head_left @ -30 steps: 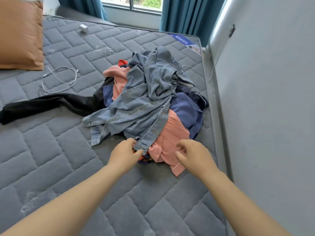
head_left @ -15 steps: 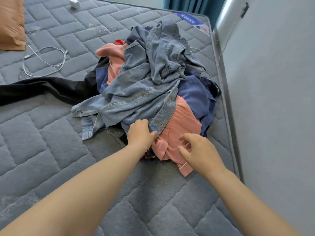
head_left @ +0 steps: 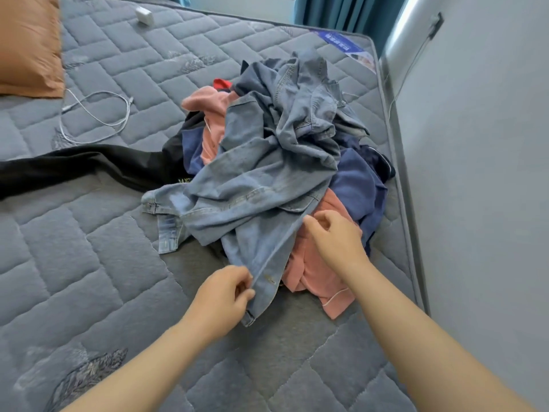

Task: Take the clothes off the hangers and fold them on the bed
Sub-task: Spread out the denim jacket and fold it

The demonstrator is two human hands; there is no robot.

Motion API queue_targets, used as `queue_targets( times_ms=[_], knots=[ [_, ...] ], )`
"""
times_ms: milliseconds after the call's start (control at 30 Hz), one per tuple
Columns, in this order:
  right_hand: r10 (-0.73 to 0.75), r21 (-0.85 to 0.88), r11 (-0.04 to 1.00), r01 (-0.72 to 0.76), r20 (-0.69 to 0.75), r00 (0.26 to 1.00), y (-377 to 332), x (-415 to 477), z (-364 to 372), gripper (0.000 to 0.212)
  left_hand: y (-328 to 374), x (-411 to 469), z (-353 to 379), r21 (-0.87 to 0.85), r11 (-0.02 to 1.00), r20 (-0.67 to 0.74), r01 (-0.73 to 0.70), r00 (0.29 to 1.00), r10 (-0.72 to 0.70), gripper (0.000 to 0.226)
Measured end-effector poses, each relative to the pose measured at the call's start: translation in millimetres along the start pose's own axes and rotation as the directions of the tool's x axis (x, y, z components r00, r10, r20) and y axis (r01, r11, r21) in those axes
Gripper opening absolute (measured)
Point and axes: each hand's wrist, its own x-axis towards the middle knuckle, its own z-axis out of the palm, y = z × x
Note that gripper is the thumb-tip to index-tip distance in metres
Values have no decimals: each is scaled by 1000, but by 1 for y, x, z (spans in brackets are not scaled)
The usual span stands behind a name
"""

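A heap of clothes lies on the grey quilted bed. On top is a light blue denim jacket. Under it I see a pink garment, a dark blue garment and a black garment that stretches left. My left hand pinches the near lower edge of the denim jacket's button placket. My right hand grips the same front edge higher up, over the pink garment. No hanger shows; the heap hides whatever is underneath.
An orange pillow lies at the far left, with a white cable beside it and a small white charger farther back. A grey wall runs along the bed's right side. Teal curtains hang at the back.
Both hands have closed on the denim jacket's front edge: my left hand drew its lower end toward me, and my right hand moved up from the pink garment onto the placket.
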Motion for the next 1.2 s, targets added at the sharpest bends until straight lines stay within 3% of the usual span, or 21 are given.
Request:
queue_targets(
  times_ms=[100,167,233,300,333,400,467,567,667,767,833,933,1000,1100,1200],
  knots=[
    [144,173,974,-147,28,989,-8,15,20,50,-5,-25,-2,1,1000,77,-28,997,28,14],
    [327,360,877,-320,43,944,-13,23,30,58,-8,-35,0,6,999,108,-45,993,44,15],
    [396,451,808,-379,60,916,-15,26,35,41,-11,-40,0,0,999,122,-40,992,40,17],
    [282,421,867,-268,30,959,-16,20,38,11,-14,-41,-2,7,1000,131,-18,991,17,15],
    [212,391,899,-200,11,977,-16,11,38,9,-15,-41,-5,14,1000,127,-7,992,5,10],
    [90,329,940,-89,12,996,-13,-15,36,12,-16,-41,-13,3,1000,74,17,997,-17,2],
    [14,234,972,-25,47,999,-3,-45,33,8,-13,-39,-24,-18,1000,-27,2,1000,-2,8],
    [8,129,991,-20,97,995,21,-87,24,15,5,-37,-40,-94,994,-171,-52,985,36,16],
    [5,27,1000,-8,116,993,38,-123,13,30,38,-28,-48,-252,967,-229,-36,973,-23,31],
    [-19,-60,998,27,130,991,45,-149,6,37,80,-9,-44,-380,925,-200,25,974,-109,48],
    [-35,-98,994,49,145,989,45,-160,2,32,108,8,-35,-304,950,-133,72,984,-117,69],
    [-82,-117,987,107,206,975,45,-172,-4,8,139,26,-18,-183,970,6,162,987,-164,93],
    [-125,-107,982,154,235,964,46,-176,-8,8,147,36,-5,-123,964,32,237,971,-235,80],
    [-147,-114,977,179,246,958,53,-177,-15,9,138,44,3,-119,962,-45,247,966,-254,28],
    [-117,-159,973,169,292,949,66,-175,-21,11,112,45,-7,-201,952,-51,230,968,-244,24]
  ],
)
